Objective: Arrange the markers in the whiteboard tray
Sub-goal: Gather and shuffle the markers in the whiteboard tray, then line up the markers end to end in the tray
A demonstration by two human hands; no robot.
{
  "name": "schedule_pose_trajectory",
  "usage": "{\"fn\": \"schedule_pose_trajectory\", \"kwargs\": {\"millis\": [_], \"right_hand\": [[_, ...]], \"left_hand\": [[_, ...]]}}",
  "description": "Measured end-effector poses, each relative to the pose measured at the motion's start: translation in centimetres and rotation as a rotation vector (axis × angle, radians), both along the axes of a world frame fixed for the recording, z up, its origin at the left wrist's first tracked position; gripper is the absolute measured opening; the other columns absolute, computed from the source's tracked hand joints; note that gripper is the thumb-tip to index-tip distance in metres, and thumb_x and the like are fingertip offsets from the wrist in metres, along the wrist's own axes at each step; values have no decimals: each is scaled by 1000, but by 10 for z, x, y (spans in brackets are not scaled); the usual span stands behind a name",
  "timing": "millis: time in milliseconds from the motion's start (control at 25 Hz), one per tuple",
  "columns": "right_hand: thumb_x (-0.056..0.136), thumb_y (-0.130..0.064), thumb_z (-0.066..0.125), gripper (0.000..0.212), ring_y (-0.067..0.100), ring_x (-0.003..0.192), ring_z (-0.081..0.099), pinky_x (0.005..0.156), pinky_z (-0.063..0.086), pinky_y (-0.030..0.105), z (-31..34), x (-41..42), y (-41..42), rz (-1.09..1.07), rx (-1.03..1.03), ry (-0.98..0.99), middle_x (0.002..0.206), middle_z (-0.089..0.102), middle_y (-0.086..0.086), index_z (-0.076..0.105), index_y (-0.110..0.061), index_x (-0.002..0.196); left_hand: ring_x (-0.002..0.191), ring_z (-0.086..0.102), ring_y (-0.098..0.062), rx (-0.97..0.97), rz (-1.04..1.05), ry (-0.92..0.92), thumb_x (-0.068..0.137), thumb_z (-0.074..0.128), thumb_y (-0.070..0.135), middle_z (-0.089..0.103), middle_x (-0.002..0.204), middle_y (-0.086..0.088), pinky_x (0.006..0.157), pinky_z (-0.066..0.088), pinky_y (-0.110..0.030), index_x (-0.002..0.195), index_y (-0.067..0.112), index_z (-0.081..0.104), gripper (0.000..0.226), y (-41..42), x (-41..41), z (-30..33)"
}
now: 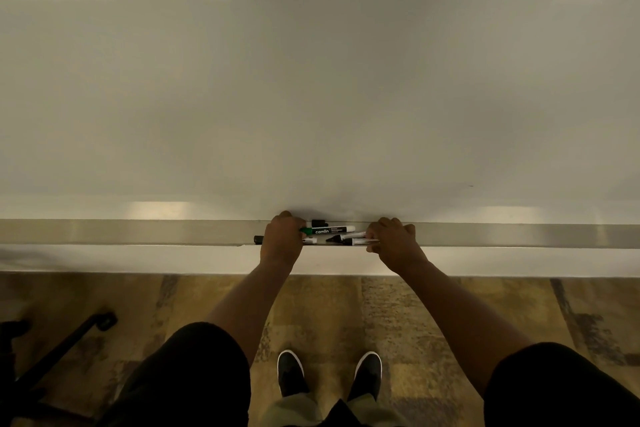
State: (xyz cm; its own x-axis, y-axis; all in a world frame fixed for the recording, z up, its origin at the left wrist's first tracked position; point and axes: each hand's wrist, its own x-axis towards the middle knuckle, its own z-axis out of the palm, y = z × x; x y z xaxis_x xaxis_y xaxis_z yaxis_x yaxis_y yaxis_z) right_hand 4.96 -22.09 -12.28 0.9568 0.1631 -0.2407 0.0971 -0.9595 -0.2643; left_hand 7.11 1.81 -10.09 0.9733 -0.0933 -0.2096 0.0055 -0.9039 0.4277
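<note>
A long metal whiteboard tray [138,232] runs across the view under the whiteboard [311,80]. Several markers lie bunched in its middle. My left hand [282,239] is closed over the green-capped end of a black-labelled marker [330,230]. A black marker end [258,239] sticks out to the left of that hand. My right hand [394,241] is closed on the right ends of two white markers with black tips [346,238]. A black cap [318,222] shows behind, against the board.
Below the tray is a white wall strip [138,258], then patterned floor [346,315]. My shoes [329,371] stand close to the wall. A black chair base [62,347] sits at the lower left.
</note>
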Motion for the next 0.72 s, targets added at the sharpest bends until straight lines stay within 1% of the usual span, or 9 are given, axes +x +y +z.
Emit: {"fn": "schedule_pose_trajectory", "kwargs": {"millis": [80, 120, 200, 280, 360, 440, 600, 720], "right_hand": [[86, -26, 64, 18, 24, 107, 49, 88, 32, 40, 2, 1, 0, -14, 21, 11, 109, 59, 0, 60, -23, 103], [86, -26, 63, 18, 24, 107, 49, 88, 32, 40, 3, 0, 0, -17, 20, 9, 109, 59, 0, 60, -23, 103], [88, -26, 60, 15, 23, 105, 50, 86, 32, 40, 4, -1, 1, -24, 14, -20, 107, 59, -1, 59, -24, 103], [90, -24, 56, 13, 23, 101, 51, 81, 30, 37, 5, -2, 3, -5, -6, -75, 104, 59, -1, 58, -24, 102], [90, -23, 55, 12, 23, 98, 51, 77, 28, 35, 6, -3, 5, 45, -32, -127, 103, 60, -1, 58, -24, 102], [90, -25, 55, 12, 23, 98, 52, 77, 29, 35, 8, -3, 9, 81, -41, -160, 103, 60, -1, 58, -24, 102], [91, -28, 55, 12, 22, 98, 54, 81, 33, 36, 10, -6, 16, 108, -40, -194, 103, 62, 0, 58, -23, 101], [91, -30, 53, 14, 21, 98, 54, 81, 31, 35, 10, -8, 21, 121, -41, -205, 105, 61, -1, 57, -23, 103]], "left_hand": [[83, 63, -34, -32, 46, -11, 80, 58, 1, 64, 90, -15, 77, 54, -42, 84, 9, 74, 19, 2, 0, 0], [81, 63, -32, -62, 107, -18, 79, 58, 1, 64, 89, -15, 76, 55, -41, 81, 9, 74, 18, 5, 0, -1], [81, 64, -31, -94, 259, -35, 80, 62, 6, 66, 90, -14, 76, 55, -39, 84, 8, 73, 11, 13, -1, -1], [80, 64, -33, -57, 351, -12, 80, 66, 16, 67, 86, -14, 74, 56, -41, 82, 8, 70, 9, 20, 0, -1], [80, 64, -34, -28, 362, 35, 79, 67, 25, 69, 82, -13, 76, 55, -43, 79, 9, 69, 15, 24, 2, -1], [81, 65, -33, -29, 339, 70, 80, 66, 30, 71, 81, -11, 79, 54, -43, 80, 11, 71, 19, 22, 5, 0], [80, 65, -30, -48, 375, 73, 80, 68, 32, 72, 78, -8, 81, 52, -43, 80, 12, 71, 20, 16, 8, -2], [81, 65, -28, -30, 385, 53, 78, 71, 32, 72, 79, -5, 82, 51, -41, 81, 14, 72, 19, 18, 8, -2]]}}
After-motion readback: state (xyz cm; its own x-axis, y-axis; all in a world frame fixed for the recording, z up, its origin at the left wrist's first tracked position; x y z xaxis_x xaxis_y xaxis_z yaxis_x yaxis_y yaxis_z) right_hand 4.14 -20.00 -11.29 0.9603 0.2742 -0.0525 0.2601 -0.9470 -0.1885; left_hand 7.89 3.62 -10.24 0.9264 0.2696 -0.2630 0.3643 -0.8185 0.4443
